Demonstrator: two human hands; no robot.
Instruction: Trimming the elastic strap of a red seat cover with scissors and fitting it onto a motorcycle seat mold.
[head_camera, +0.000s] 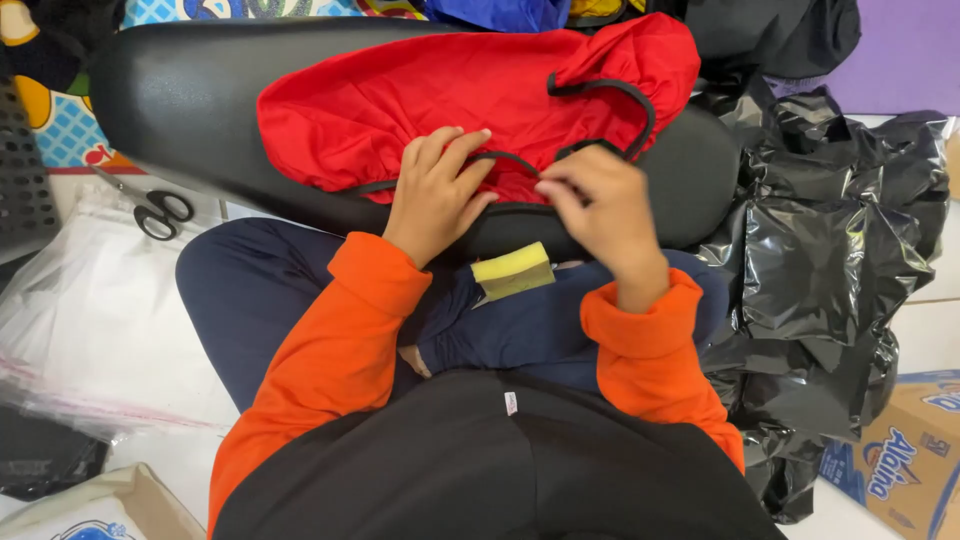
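Clear plastic bags (90, 320): lie on the floor at the far left, flat and crumpled.
Scissors (160, 213): black-handled, on the floor just beside the seat's left end.
Black seat (190, 100): long padded form lying across the person's lap, under the red cloth.
Red cover (440, 95): spread over the seat's top, its black elastic edge (600, 88) looping loose at the right.
Left hand (438, 195): fingers stretched out and lightly spread, resting flat on the red cover at its lower hem; closed on nothing.
Yellow sponge (512, 270): sits on the lap between the two wrists, just below the seat.
Right hand (600, 205): fingers curled in, fingertips pinching the black elastic edge at the cover's lower hem.
Black plastic bags (830, 250): heaped at the right, touching the seat's end.
Cardboard box (900, 460): lower right corner, on the floor.
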